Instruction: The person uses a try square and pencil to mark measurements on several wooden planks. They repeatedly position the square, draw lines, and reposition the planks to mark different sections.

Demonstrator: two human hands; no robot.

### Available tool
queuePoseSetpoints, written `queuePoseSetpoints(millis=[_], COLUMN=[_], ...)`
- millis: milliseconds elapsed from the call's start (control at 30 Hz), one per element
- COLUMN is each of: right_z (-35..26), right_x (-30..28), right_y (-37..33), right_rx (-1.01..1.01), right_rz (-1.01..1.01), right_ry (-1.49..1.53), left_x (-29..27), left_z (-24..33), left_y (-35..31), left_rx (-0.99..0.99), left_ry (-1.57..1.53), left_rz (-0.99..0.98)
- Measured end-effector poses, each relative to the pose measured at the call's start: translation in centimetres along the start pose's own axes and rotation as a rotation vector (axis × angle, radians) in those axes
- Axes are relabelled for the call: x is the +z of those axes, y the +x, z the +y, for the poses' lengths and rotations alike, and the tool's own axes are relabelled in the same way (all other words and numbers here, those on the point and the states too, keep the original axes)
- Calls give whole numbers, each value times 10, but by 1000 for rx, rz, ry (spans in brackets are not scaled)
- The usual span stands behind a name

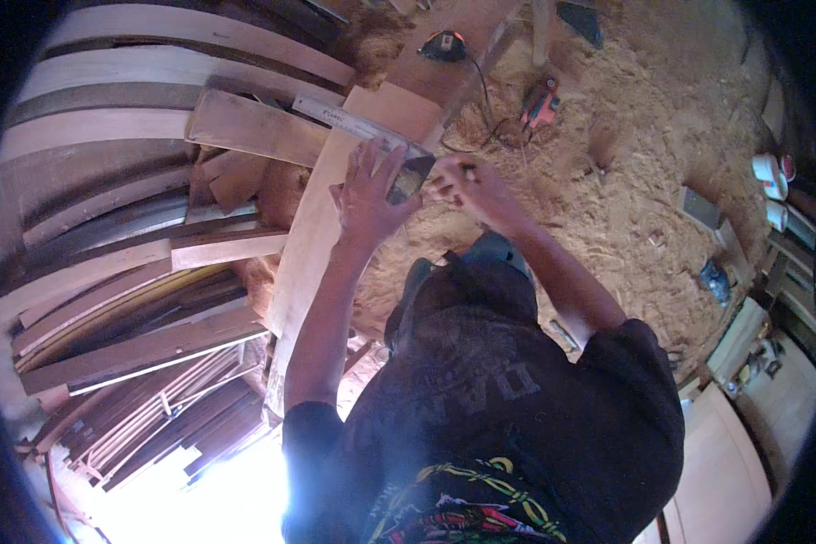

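Observation:
A long pale wooden board (pixel 311 238) runs away from me. Across it lies a try square with a metal blade (pixel 340 120) and a dark stock (pixel 418 165) at the board's right edge. My left hand (pixel 368 192) rests on the board with fingers stretched out, their tips at the blade and the thumb spread toward the stock. Just right of the stock is my right hand (pixel 473 192), its fingers curled closed. A small thing may be between those fingers, but it is too blurred to name.
Stacked planks (pixel 145 122) fill the left side, and a short board (pixel 254 125) adjoins the work board. Beyond lie a dark round tool (pixel 443 45) and a red power tool (pixel 541 104) with a cord on sawdust (pixel 635 172). White containers (pixel 769 175) stand far right.

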State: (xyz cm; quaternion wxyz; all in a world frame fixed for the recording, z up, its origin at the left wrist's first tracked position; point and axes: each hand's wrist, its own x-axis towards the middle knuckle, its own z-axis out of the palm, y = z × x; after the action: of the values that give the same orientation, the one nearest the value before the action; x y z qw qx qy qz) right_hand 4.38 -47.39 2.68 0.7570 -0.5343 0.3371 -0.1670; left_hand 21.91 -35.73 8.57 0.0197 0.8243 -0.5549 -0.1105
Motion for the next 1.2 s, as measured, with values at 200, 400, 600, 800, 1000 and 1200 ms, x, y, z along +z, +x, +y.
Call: queuePoseSetpoints(millis=[200, 400, 600, 800, 1000, 1200], right_z=[38, 43, 41, 38, 42, 44], right_x=[69, 82, 79, 79, 81, 82], right_y=[-1, -11, -6, -4, -1, 1], right_rx=[25, 7, 8, -38, -52, -64], right_rz=[17, 49, 85, 105, 129, 148], right_ry=[326, 372, 349, 351, 342, 331], left_x=[-4, -1, 2, 5, 7, 9], left_z=[-9, -13, -13, -15, -15, -17], left_y=[-9, -22, -17, -13, -10, -9], left_rx=[36, 72, 75, 66, 79, 96], left_ry=[-10, -87, -103, -72, -66, -76], left_rz=[-18, 28, 27, 27, 42, 59])
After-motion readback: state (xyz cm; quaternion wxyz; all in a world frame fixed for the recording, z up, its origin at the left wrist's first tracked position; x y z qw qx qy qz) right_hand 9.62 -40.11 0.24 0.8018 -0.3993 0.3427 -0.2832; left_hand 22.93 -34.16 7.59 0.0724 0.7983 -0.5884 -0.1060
